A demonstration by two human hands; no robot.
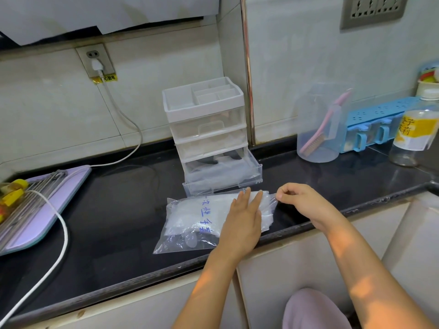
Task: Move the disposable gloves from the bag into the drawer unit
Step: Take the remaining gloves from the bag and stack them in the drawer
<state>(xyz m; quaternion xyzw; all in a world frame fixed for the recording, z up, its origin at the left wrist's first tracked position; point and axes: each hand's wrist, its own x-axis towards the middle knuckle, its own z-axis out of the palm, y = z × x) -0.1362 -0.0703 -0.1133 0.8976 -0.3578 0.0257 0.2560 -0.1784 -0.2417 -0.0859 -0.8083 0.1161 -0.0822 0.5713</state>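
Head view: a black desk [107,210] runs along a tiled wall; on it lies a clear bag [190,222] with blue handwriting, flat, its right end at the hands; inside it sits a whitish stack of disposable gloves [183,214]. The left hand [242,219] rests palm down on the bag's right half, fingers straight and together, pressing it to the desk; the right hand [301,200] is curled, thumb and forefinger pinching thin clear film at the bag's right end; whether that film is the bag's mouth or a glove cannot be told.

Just behind the bag stands the drawer unit [206,129], clear with white frames and a divided tray on top; its bottom drawer [223,179] is pulled out toward the bag and holds more translucent film, crumpled. To the right stand a clear jug [318,138] with a pink brush [316,136] leaning inside, a blue box [377,119] and a yellow-labelled bottle [413,136]; to the left lie a purple board [59,193] and a white cable [59,233].
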